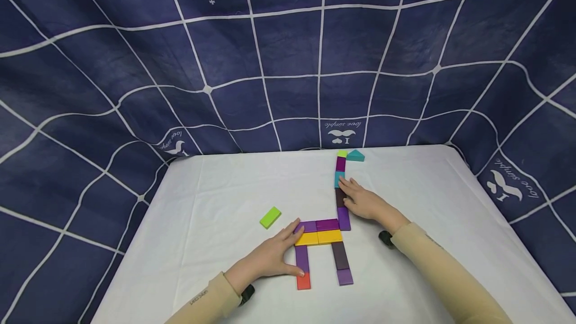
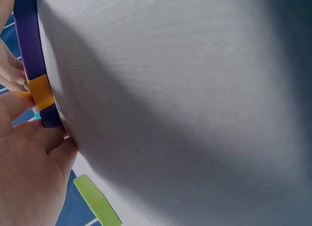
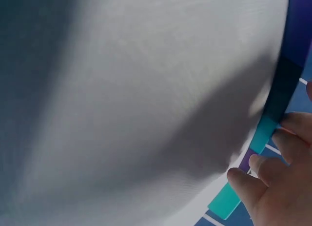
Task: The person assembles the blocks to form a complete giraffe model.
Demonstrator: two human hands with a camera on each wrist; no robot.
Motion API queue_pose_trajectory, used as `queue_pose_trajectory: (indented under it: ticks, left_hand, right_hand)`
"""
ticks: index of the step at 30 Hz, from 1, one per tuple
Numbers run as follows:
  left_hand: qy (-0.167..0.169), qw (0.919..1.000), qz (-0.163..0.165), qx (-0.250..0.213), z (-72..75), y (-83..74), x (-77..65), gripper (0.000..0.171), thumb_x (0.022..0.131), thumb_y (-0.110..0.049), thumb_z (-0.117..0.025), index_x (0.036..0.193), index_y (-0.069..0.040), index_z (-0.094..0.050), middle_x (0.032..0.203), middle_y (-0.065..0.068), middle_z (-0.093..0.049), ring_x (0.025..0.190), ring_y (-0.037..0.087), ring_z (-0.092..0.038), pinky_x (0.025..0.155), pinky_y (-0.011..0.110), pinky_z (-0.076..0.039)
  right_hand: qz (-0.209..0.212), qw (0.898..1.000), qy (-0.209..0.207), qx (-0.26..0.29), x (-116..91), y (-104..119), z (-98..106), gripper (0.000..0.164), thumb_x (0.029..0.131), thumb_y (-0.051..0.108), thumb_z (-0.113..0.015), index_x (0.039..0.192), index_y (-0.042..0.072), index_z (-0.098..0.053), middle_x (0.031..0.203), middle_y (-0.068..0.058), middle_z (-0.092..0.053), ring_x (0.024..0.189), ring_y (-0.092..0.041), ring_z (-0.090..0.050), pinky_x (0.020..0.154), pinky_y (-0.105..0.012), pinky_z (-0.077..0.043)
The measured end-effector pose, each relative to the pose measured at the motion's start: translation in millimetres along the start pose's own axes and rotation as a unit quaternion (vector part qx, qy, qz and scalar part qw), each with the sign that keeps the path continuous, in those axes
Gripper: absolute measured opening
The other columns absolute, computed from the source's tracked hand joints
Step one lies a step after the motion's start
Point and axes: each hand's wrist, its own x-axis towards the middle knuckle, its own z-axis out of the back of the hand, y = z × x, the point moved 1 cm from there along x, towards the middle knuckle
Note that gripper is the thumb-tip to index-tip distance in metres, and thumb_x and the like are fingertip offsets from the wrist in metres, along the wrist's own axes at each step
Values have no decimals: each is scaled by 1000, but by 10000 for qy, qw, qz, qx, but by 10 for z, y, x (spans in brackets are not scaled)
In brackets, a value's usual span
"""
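Note:
Flat coloured blocks lie on a white-covered table. My left hand [image 1: 269, 255] spreads its fingers over the left end of a purple block [image 1: 308, 226] and a yellow block [image 1: 308, 239]; its thumb touches a red block [image 1: 304, 282]. Below the yellow row, two columns run towards me, one ending in red, the other in a purple block [image 1: 345, 277]. My right hand [image 1: 366, 203] rests its fingertips against a blue block [image 1: 338, 180] and a dark block [image 1: 340, 198] in the upright column. That column tops out with a lime block [image 1: 342, 153] beside a teal triangle [image 1: 356, 156].
A loose lime green block [image 1: 270, 217] lies left of the arrangement, also in the left wrist view. Behind the table [image 1: 225, 184] hangs a dark blue curtain [image 1: 288, 99] with white grid lines, which also lines both sides.

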Motion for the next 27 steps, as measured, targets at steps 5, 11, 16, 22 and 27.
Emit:
queue_pose_trajectory:
  ticks: [5,11,16,22,27]
  left_hand:
    - [1,10000,-19,-18,2,0,-7,109,74,-69,-71,157,-19,-22,168,0,-7,151,25,-24,116,47,-36]
    - [-19,10000,-45,-36,7,2,-13,109,74,-69,-71,157,-19,-23,168,0,-7,151,26,-24,116,47,-36]
    - [-24,10000,-42,-35,11,4,-15,109,74,-69,-71,157,-18,-23,168,0,-7,151,26,-24,116,47,-36]
    - [-17,10000,-9,-53,13,4,-17,109,74,-69,-72,157,-18,-23,168,1,-7,151,26,-25,116,47,-36]
    - [22,10000,-5,-53,5,2,-8,109,74,-69,-71,157,-19,-22,168,0,-7,151,25,-24,116,47,-36]
  right_hand:
    - [-51,10000,35,-41,6,-10,-4,57,101,21,-45,154,4,-30,163,-13,-24,149,-42,-19,117,-61,-26]
    - [-6,9999,-10,-130,8,-29,-5,56,101,21,-45,153,3,-32,162,-13,-26,149,-42,-19,117,-60,-26]
    - [-1,9999,-9,-123,18,-33,-18,56,101,21,-46,153,3,-32,163,-12,-25,149,-43,-20,117,-61,-26]
    - [-40,9999,-131,65,-13,-3,-15,58,101,22,-46,154,4,-30,164,-11,-22,149,-42,-19,117,-60,-26]
    - [63,9992,-308,229,-213,106,-50,61,101,27,-52,153,3,-32,164,-10,-21,149,-39,-23,116,-58,-29]
